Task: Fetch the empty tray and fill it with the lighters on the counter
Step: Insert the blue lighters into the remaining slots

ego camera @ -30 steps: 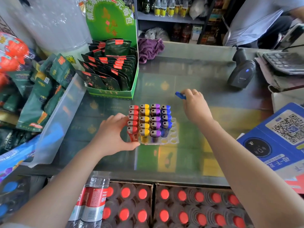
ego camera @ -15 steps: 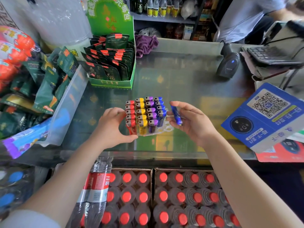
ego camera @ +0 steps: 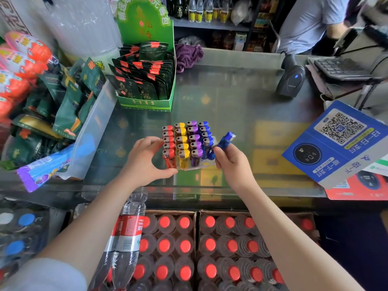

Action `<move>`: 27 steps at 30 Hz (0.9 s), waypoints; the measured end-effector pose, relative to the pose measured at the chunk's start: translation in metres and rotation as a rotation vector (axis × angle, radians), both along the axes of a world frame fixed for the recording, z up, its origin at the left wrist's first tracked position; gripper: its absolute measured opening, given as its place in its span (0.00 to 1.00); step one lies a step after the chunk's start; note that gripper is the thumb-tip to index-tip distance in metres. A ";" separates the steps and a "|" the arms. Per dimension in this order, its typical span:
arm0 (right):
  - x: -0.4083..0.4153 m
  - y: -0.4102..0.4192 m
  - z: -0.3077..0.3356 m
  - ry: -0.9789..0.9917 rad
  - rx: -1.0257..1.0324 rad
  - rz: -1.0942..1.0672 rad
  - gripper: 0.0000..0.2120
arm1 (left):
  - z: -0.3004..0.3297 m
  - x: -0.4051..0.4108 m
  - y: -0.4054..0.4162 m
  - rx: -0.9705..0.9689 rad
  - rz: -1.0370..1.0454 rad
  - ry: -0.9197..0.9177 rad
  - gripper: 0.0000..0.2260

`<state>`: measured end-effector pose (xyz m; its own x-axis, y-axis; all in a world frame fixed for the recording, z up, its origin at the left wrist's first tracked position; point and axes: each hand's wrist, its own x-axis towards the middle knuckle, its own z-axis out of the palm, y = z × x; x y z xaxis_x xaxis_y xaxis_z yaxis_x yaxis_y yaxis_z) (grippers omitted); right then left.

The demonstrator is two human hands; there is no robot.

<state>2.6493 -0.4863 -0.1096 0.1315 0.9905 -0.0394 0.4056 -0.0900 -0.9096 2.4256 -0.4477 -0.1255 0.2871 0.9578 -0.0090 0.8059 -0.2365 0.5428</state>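
Note:
A clear plastic tray [ego camera: 206, 164] stands on the glass counter [ego camera: 231, 106], holding upright lighters in red, yellow, purple and blue rows. My left hand [ego camera: 144, 160] grips the tray's left side, thumb at the front corner by the red lighters [ego camera: 168, 143]. My right hand [ego camera: 231, 162] pinches a loose blue lighter [ego camera: 226, 140], tilted with its metal head up and to the right, just right of the tray's blue row [ego camera: 206, 139].
A green display box [ego camera: 147, 89] of dark packets stands behind the tray. Snack bags [ego camera: 52, 97] crowd the left. A barcode scanner [ego camera: 290, 80], a keyboard [ego camera: 340, 69] and a blue QR sign [ego camera: 340, 141] sit to the right. Another person [ego camera: 310, 24] stands behind the counter. Bottles [ego camera: 184, 248] fill boxes below.
My right hand picked the blue lighter off the counter behind the tray, brought it to the tray's right side and tilted it head-up. My left hand stayed on the tray.

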 end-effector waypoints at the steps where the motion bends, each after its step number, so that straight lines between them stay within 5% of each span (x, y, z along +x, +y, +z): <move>1: -0.001 0.000 0.000 -0.050 0.010 0.025 0.12 | 0.000 0.000 0.000 0.000 0.002 0.001 0.27; 3: -0.003 0.000 -0.002 -0.138 0.029 0.060 0.05 | -0.001 0.000 0.001 0.004 0.002 0.003 0.27; 9: -0.008 -0.006 -0.009 -0.376 0.185 0.064 0.04 | -0.003 -0.001 0.002 0.016 -0.002 0.003 0.27; 17: -0.003 -0.005 -0.011 -0.160 0.149 -0.082 0.09 | -0.003 0.000 0.001 0.022 0.007 0.007 0.28; 23: 0.003 -0.013 -0.009 0.038 0.214 0.019 0.16 | -0.003 0.000 0.001 0.044 -0.002 -0.001 0.27; 27: 0.005 -0.014 -0.011 -0.023 0.226 0.100 0.14 | -0.003 -0.001 0.001 0.036 -0.003 0.004 0.27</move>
